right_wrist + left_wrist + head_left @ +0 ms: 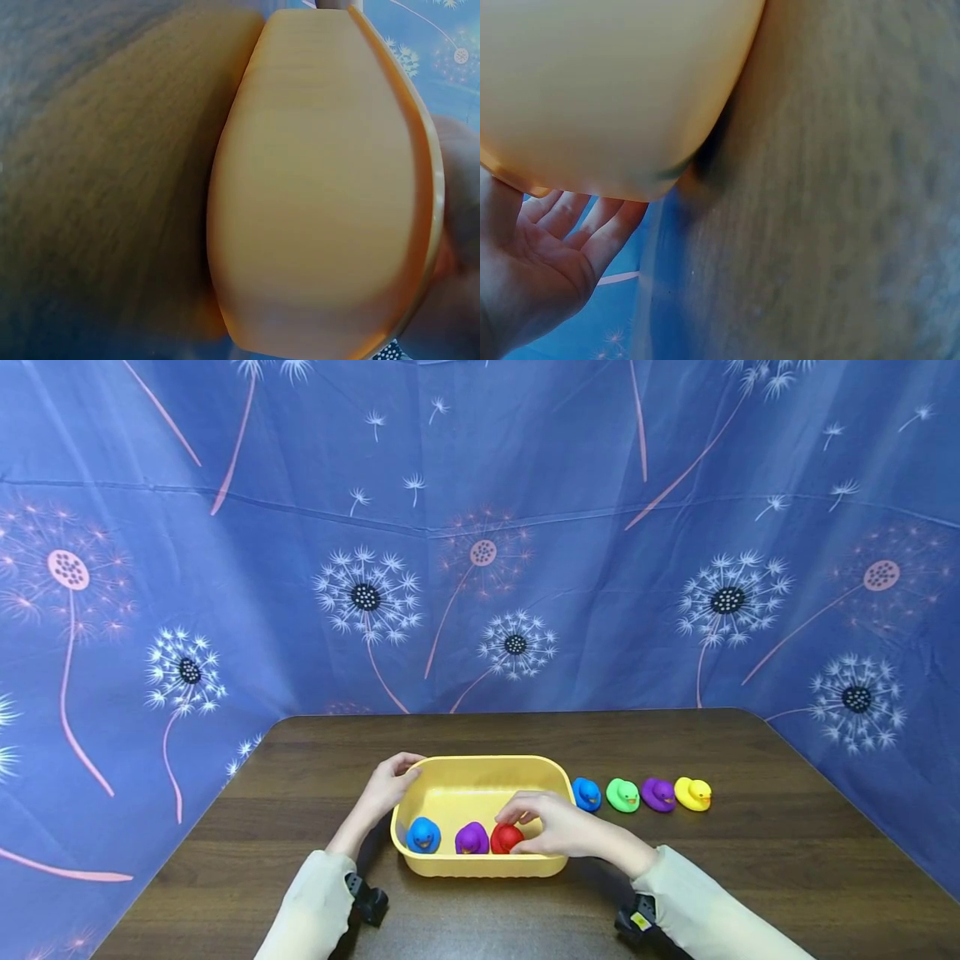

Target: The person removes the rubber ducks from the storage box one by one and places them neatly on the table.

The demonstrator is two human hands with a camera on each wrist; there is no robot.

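A yellow plastic basin (480,866) sits on the table in the head view. My left hand (392,785) holds its left end near the back corner, thumb at the rim and fingers along the outside. The left wrist view shows the same hand (551,259) beside the basin wall (615,90). Inside the basin, my right hand (551,824) grips a red rubber duck (506,837), fingers behind it and thumb at its front. A purple duck (472,839) is just left of the red one, and a blue duck (423,836) is in the front left corner.
Right of the basin stands a row of ducks: blue (587,794), green (623,795), purple (658,794) and yellow (693,793). The dark wooden table (757,860) ends at a blue dandelion-print cloth (600,568) behind it.
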